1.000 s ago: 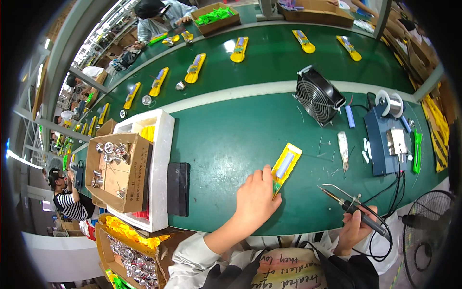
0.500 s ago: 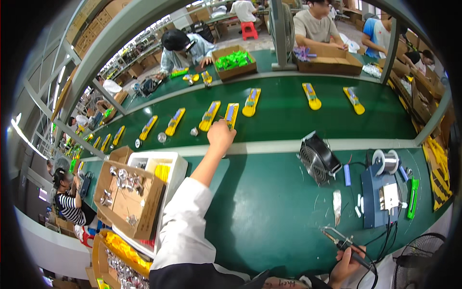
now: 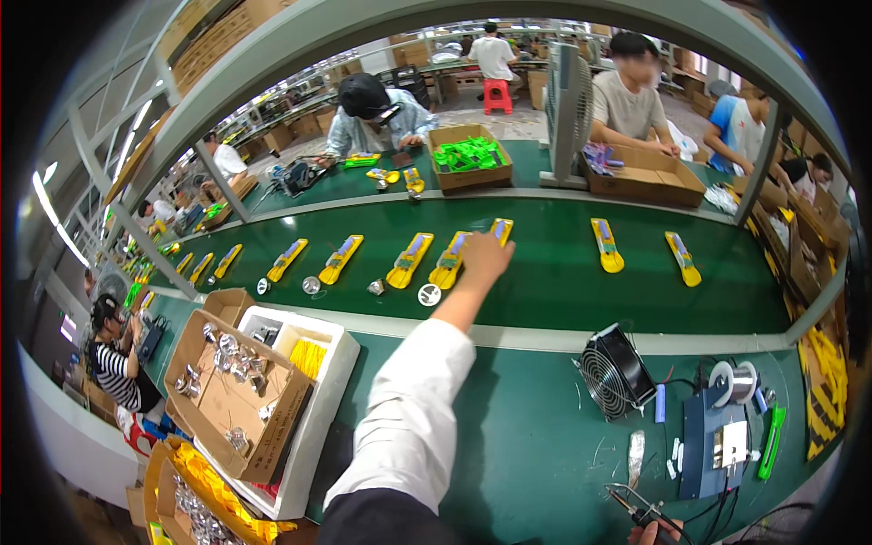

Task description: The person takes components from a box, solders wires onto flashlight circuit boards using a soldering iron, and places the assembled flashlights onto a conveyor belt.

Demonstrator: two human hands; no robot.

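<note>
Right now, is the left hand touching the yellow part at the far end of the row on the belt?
Touching. In the head view the left hand lies over the near end of the yellow part, with no gap between them.

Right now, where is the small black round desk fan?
In the head view, the small black round desk fan stands on the near green workbench, right of the person's outstretched left arm, beside the solder wire spool.

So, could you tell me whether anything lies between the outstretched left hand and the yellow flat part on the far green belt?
Nothing visible does: the left hand is already on the yellow flat part, on the far green belt.
</note>
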